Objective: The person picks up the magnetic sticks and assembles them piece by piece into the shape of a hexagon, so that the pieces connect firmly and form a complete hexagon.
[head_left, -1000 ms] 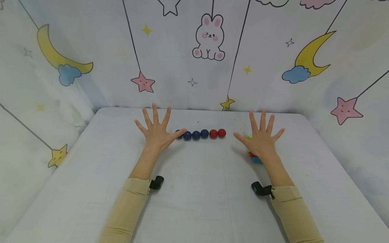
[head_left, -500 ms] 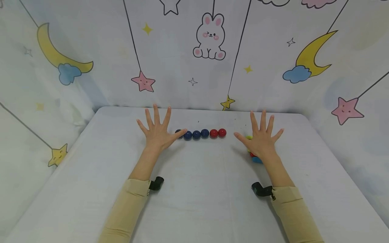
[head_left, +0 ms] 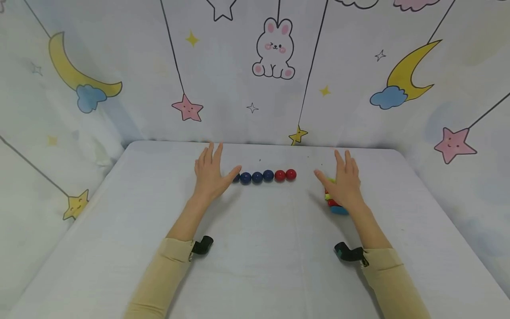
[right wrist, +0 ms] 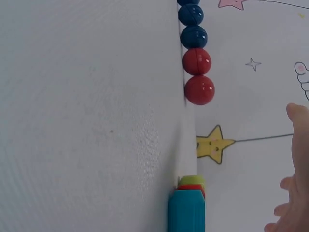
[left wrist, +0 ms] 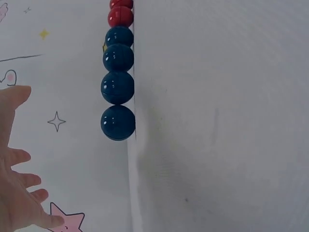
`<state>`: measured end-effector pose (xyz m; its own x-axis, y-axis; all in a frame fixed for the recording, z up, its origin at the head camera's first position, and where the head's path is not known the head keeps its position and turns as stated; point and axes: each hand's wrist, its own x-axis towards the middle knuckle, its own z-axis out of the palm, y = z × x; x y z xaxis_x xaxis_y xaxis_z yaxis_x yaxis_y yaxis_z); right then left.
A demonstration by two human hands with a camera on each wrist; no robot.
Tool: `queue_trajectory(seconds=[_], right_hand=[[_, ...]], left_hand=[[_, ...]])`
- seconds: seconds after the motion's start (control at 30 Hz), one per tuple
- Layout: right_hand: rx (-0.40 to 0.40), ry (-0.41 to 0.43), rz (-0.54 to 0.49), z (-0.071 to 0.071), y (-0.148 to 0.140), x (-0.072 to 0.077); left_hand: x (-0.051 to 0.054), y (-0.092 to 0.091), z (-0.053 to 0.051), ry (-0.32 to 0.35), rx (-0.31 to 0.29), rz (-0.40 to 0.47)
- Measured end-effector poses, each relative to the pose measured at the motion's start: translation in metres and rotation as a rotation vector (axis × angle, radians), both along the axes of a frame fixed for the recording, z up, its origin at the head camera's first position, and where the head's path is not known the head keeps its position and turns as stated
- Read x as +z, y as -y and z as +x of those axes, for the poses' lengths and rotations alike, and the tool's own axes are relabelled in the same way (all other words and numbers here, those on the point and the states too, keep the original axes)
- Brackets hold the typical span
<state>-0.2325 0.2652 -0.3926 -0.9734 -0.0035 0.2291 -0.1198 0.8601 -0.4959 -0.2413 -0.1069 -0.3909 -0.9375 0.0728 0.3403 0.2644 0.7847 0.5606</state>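
Several dark blue balls [head_left: 257, 177] and two red balls [head_left: 280, 175] stand in a row toward the back of the white table. My left hand [head_left: 211, 179] is held over the table at the row's left end, its thumb partly covering the leftmost blue ball; it holds nothing. My right hand [head_left: 344, 184] hovers above a small toy of blue, red and yellow-green pieces [head_left: 339, 210], hiding much of it. In the right wrist view the toy's blue part [right wrist: 187, 210] faces the camera. Both hands have loosely extended fingers and appear apart from the things below.
A white table [head_left: 271, 266] spreads out in front of me. Behind it hangs a white cloth backdrop [head_left: 231, 57] printed with moons, stars and a rabbit. A black wrist camera [head_left: 204, 245] sits at the left cuff, another wrist camera [head_left: 348, 252] at the right.
Both hands had widely spread fingers; now the fingers are closer together and slightly bent. The hands have turned a little, showing more of the toy. The balls stay in place.
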Motion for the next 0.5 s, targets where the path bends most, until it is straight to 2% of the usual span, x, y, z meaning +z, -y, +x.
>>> queue_trajectory(seconds=[0.17, 0.33, 0.5], right_hand=[[0.043, 0.002, -0.122, 0.002, -0.007, -0.001], [0.059, 0.012, -0.183, 0.002, -0.015, -0.002], [0.069, 0.012, -0.238, 0.003, -0.022, -0.002]], left_hand=[[-0.001, -0.001, 0.001, -0.038, -0.069, 0.208], [-0.002, -0.005, 0.002, -0.079, -0.123, 0.380], [-0.004, -0.012, 0.004, -0.001, -0.154, 0.559]])
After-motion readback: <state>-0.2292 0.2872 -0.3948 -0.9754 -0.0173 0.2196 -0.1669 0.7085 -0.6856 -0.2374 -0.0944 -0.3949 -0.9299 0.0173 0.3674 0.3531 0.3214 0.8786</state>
